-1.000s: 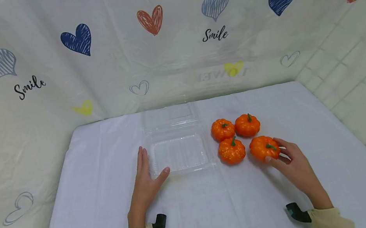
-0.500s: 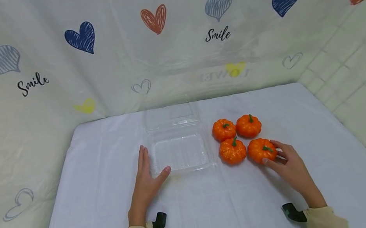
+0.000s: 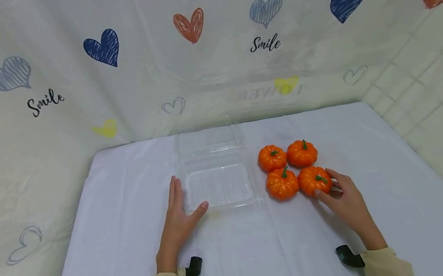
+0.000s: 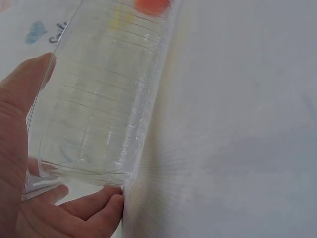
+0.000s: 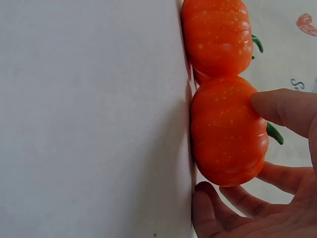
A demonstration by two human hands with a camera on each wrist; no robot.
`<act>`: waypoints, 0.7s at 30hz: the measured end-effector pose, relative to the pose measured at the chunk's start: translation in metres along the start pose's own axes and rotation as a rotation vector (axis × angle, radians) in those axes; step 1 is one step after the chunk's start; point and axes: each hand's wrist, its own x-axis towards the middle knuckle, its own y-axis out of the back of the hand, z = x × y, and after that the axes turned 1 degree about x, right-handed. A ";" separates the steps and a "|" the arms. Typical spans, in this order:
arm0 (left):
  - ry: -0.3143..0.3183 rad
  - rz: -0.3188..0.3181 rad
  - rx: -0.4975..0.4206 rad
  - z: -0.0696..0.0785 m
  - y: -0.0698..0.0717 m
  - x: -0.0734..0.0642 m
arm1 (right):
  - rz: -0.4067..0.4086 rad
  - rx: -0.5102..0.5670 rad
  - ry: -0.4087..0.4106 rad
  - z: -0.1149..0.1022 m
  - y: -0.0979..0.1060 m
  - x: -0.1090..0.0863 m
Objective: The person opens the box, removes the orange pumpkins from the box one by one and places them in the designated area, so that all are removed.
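Four small orange toy pumpkins with green stems form a tight cluster right of the clear plastic clamshell box. My right hand holds the front-right pumpkin, thumb on its near side and fingers round its right. In the right wrist view that pumpkin sits against its neighbour. My left hand rests by the box's front-left corner, fingers straight along the left side and thumb spread to the front. Seen from the left wrist, the thumb lies at the box rim.
The box lid is folded back toward the rear edge of the white-covered table. Behind it hangs a pale curtain printed with hearts. Black wrist devices stick out from both sleeves.
My right hand has moved the pumpkin leftward, closing the gap to the front-left pumpkin. The left hand keeps its place at the box. The head view has shifted slightly.
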 end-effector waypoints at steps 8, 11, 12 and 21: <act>0.002 0.003 -0.001 -0.001 -0.001 0.002 | -0.011 -0.011 -0.020 0.000 -0.002 0.004; -0.002 0.001 0.001 -0.001 -0.001 0.004 | -0.025 -0.015 -0.022 -0.001 -0.001 0.004; 0.000 0.001 0.003 -0.001 -0.001 0.004 | -0.031 -0.017 -0.024 -0.001 0.000 0.004; -0.001 -0.004 0.032 0.008 0.010 0.007 | -0.001 -0.067 0.015 -0.015 0.009 0.016</act>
